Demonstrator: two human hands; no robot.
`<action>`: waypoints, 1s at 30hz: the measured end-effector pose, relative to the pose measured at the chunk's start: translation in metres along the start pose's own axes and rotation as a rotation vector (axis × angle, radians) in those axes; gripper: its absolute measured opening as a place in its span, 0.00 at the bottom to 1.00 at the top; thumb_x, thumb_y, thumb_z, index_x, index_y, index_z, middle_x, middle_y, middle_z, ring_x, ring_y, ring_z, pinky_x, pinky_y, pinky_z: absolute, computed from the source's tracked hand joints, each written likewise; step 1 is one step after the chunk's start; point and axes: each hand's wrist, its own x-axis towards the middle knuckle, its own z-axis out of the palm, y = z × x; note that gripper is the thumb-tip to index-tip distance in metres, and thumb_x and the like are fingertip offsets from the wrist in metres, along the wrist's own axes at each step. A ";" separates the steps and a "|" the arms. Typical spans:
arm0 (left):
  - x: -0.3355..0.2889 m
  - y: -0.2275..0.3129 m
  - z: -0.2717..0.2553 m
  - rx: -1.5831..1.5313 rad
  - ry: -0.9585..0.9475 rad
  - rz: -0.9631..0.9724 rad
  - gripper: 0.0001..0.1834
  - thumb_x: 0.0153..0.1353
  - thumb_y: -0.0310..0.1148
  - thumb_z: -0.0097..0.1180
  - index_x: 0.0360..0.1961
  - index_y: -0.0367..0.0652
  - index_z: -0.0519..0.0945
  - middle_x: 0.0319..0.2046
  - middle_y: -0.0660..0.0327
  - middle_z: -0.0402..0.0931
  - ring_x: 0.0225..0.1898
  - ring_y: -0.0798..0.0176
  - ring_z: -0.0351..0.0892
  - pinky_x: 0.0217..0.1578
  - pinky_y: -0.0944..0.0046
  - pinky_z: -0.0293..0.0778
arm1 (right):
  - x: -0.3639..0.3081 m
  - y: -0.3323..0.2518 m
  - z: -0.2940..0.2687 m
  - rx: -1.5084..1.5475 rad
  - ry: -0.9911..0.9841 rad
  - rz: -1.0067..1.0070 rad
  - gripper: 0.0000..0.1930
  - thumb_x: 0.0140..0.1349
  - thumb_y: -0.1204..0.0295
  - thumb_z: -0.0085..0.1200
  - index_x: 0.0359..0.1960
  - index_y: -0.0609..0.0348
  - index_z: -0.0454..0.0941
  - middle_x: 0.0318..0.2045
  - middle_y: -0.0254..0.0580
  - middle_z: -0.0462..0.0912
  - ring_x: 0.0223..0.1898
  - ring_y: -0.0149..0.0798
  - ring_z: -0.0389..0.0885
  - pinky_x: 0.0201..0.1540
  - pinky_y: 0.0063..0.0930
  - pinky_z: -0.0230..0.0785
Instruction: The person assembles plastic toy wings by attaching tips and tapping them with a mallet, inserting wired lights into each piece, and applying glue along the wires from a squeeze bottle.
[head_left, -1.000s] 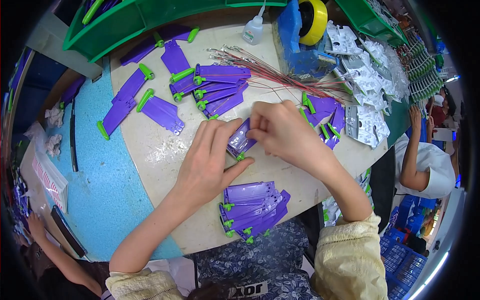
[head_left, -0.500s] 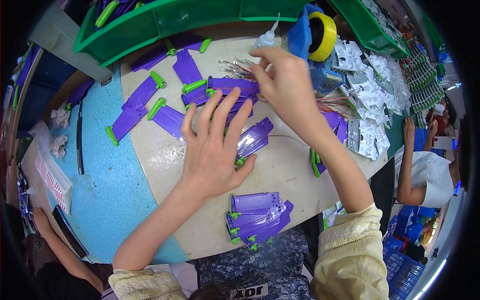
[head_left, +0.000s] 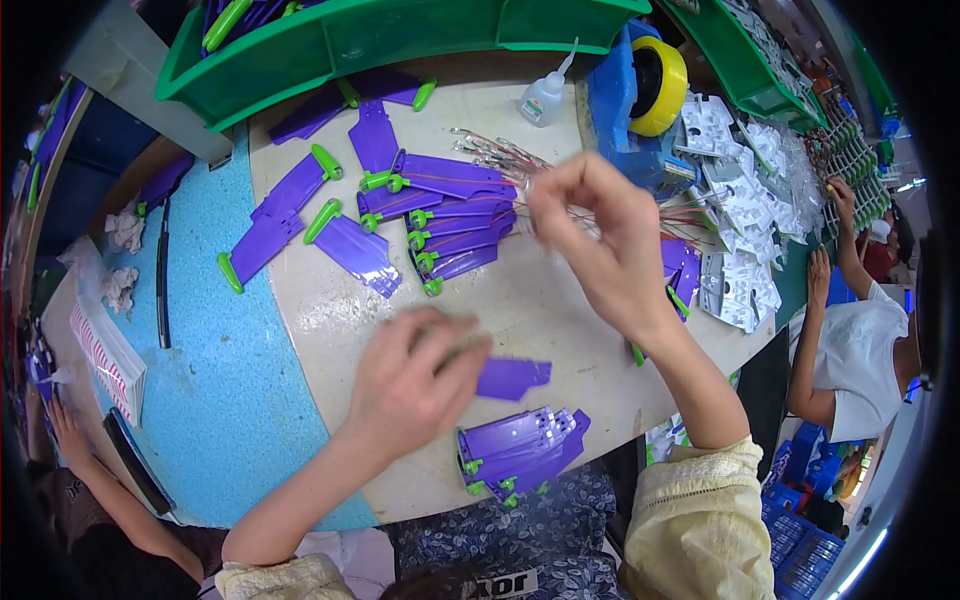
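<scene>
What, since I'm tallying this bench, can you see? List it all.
Table: one, pale and blue, centre
Purple parts: many, purple with green ends, on table
Wires: uncounted, mostly red, far side
Bottle: one, whitish, far side
Holder: one, blue, far right
Tape: one, yellow, on holder
Bins: at least two, green, far edge
White parts: uncounted, white, right
Paper wads: two, white, left
Strips: two, black, left
Striped pack: one, white-pink, left
Baskets: several, blue, lower right
People: two or more, white or dark tops, sides
Cloth: one, dark floral, near edge
Sleeves: two, pale yellow, near edge
Left hand: one, bare, by purple part
Right hand: one, bare, by wires
</scene>
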 end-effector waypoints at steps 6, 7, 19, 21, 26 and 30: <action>0.011 0.002 0.013 -0.188 0.139 -0.133 0.18 0.48 0.33 0.69 0.41 0.44 0.83 0.41 0.61 0.76 0.33 0.60 0.73 0.29 0.64 0.73 | -0.053 -0.026 -0.012 -0.259 -0.332 0.003 0.05 0.57 0.79 0.59 0.30 0.64 0.74 0.26 0.46 0.77 0.24 0.49 0.81 0.25 0.38 0.71; 0.011 0.002 -0.003 -0.171 0.019 -0.048 0.19 0.48 0.30 0.68 0.43 0.43 0.82 0.41 0.60 0.75 0.32 0.59 0.74 0.30 0.61 0.75 | -0.056 -0.025 -0.015 -0.260 -0.331 0.053 0.04 0.57 0.80 0.58 0.30 0.65 0.74 0.27 0.46 0.77 0.25 0.49 0.81 0.26 0.39 0.71; 0.013 -0.004 0.021 -0.541 0.036 -0.260 0.35 0.43 0.19 0.71 0.56 0.36 0.72 0.43 0.52 0.77 0.39 0.55 0.79 0.38 0.61 0.79 | -0.050 -0.010 0.004 -0.134 -0.439 0.097 0.04 0.53 0.81 0.63 0.31 0.67 0.82 0.24 0.41 0.76 0.21 0.37 0.75 0.25 0.30 0.66; 0.013 -0.006 0.021 -0.518 0.085 -0.214 0.35 0.43 0.20 0.72 0.55 0.36 0.72 0.43 0.52 0.78 0.38 0.55 0.80 0.38 0.61 0.79 | -0.059 -0.016 -0.003 -0.072 -0.476 0.203 0.07 0.54 0.82 0.62 0.36 0.66 0.85 0.24 0.40 0.76 0.21 0.32 0.73 0.24 0.27 0.64; 0.015 -0.005 0.022 -0.531 0.055 -0.238 0.31 0.44 0.23 0.73 0.51 0.36 0.74 0.42 0.53 0.79 0.40 0.55 0.81 0.40 0.60 0.80 | -0.074 -0.020 -0.005 0.063 -0.462 0.281 0.09 0.57 0.81 0.63 0.40 0.63 0.86 0.23 0.34 0.72 0.22 0.28 0.68 0.23 0.24 0.57; 0.015 -0.005 0.023 -0.516 0.056 -0.253 0.30 0.43 0.22 0.73 0.50 0.36 0.76 0.41 0.53 0.79 0.40 0.55 0.81 0.40 0.60 0.80 | -0.062 -0.022 -0.004 -0.034 -0.380 0.334 0.04 0.54 0.81 0.64 0.33 0.65 0.84 0.22 0.35 0.71 0.21 0.28 0.68 0.23 0.25 0.57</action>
